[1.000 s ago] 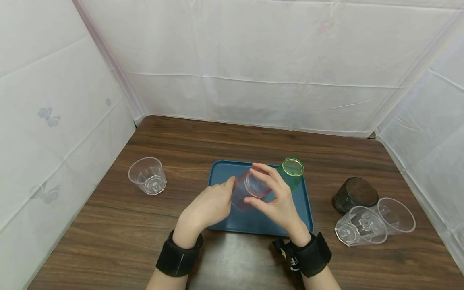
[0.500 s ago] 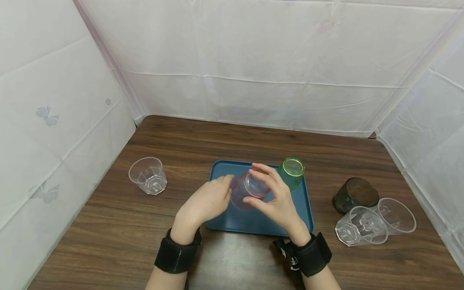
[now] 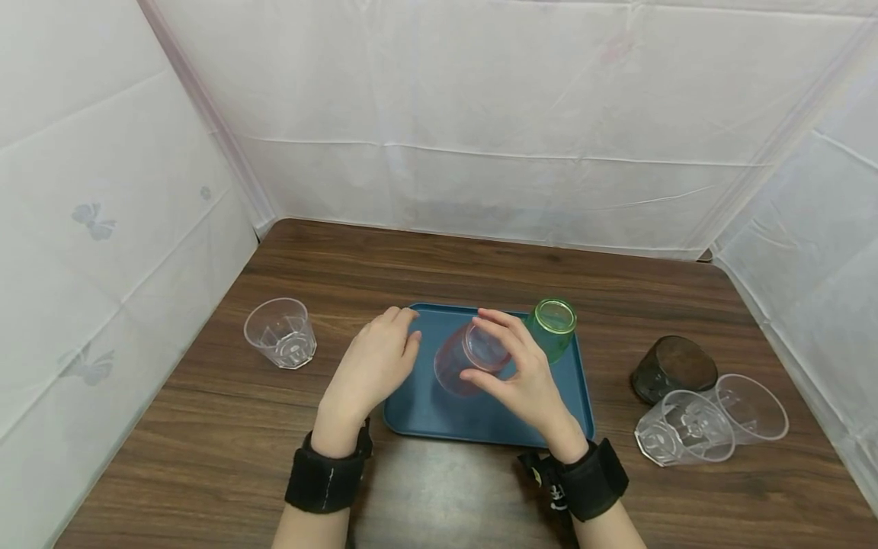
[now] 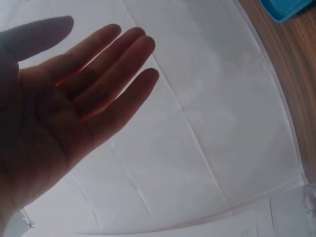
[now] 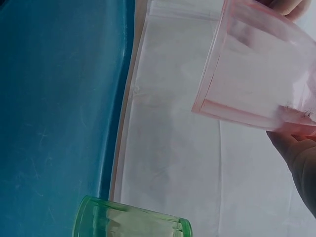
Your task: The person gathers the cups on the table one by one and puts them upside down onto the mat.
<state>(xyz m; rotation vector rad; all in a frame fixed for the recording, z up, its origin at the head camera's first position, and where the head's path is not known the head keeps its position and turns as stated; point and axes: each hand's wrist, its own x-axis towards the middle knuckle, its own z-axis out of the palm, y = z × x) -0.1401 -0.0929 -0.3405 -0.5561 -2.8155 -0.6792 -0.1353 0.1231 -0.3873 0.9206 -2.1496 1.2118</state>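
In the head view, my right hand (image 3: 528, 377) holds a translucent pink cup (image 3: 454, 364) between thumb and fingers, base up and tilted. The right wrist view shows the cup's rim well above the blue tray (image 3: 425, 415). A green cup (image 3: 552, 328) stands upside down at the tray's far right corner, just beyond my right fingers. My left hand (image 3: 373, 354) is apart from the pink cup, over the tray's left edge. Seen from the left wrist, its fingers (image 4: 106, 84) are extended and its palm holds nothing.
One clear cup (image 3: 281, 335) stands left on the wooden table (image 3: 206, 435). To the right are a dark smoky cup (image 3: 668, 370) and two clear cups, a nearer one (image 3: 679, 431) overlapping a farther one (image 3: 754, 408). White sheeting (image 3: 480, 191) walls the back and sides.
My left hand has come off the pink cup's side and moved left and slightly away from me, uncovering more of the tray. The right hand and the pink cup have barely moved.
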